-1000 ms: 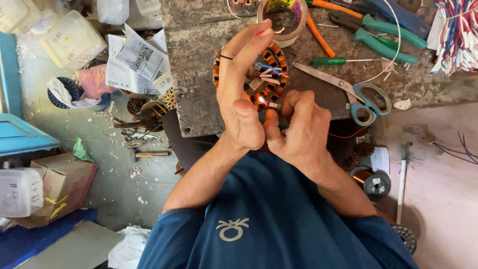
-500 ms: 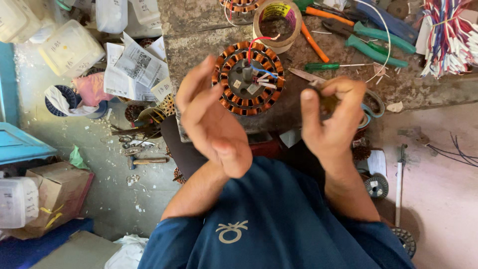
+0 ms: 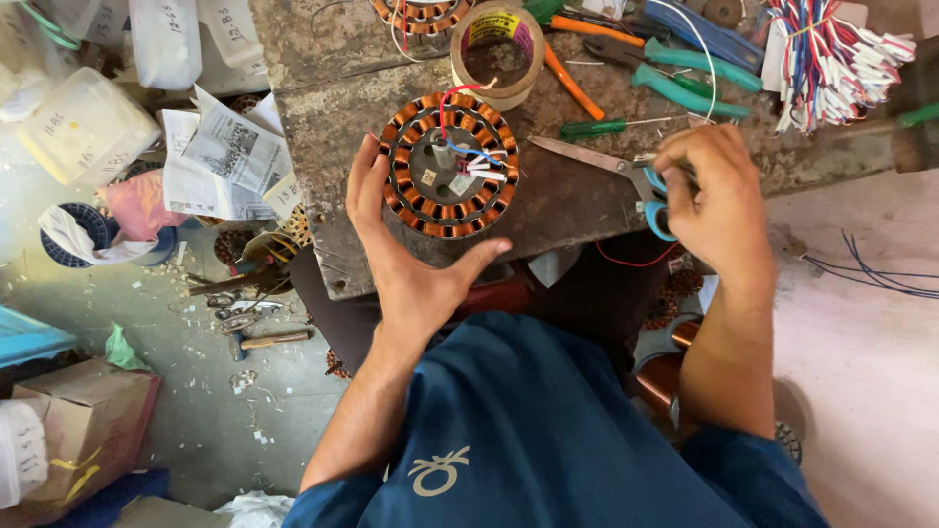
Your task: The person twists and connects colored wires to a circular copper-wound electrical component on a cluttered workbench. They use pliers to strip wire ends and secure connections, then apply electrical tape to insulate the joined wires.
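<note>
Left hand: my left hand [image 3: 411,259] is spread wide, fingers up the left side of the stator [image 3: 449,162] and thumb stretched under its lower right edge; it cradles the ring from below and beside without closing round it

Stator: I see a round motor stator lying flat on the workbench [image 3: 333,147], near the front edge, a ring of copper-wound coils around a grey metal hub; red, blue and white lead wires [image 3: 469,147] rise from the middle

Tape roll: a roll of tan tape [image 3: 497,49] with a cardboard core sits just behind the stator, touching or nearly touching its rim

Bench surface: rough, stained, grey-brown slab with a worn edge

Scissors: steel-bladed scissors [image 3: 606,166] with blue handles lie flat to the right of the stator, blades pointing towards it

Right hand: my right hand [image 3: 714,200] rests curled over the scissor handles, fingers bent down onto the loops; I cannot tell whether any finger is through a loop

Behind the hand: a green-handled screwdriver [image 3: 606,127], teal-handled pliers [image 3: 685,73] and an orange-handled tool [image 3: 572,83] lie close together

Far right: a bundle of red, white and blue wires [image 3: 831,59] tied at the middle
</note>
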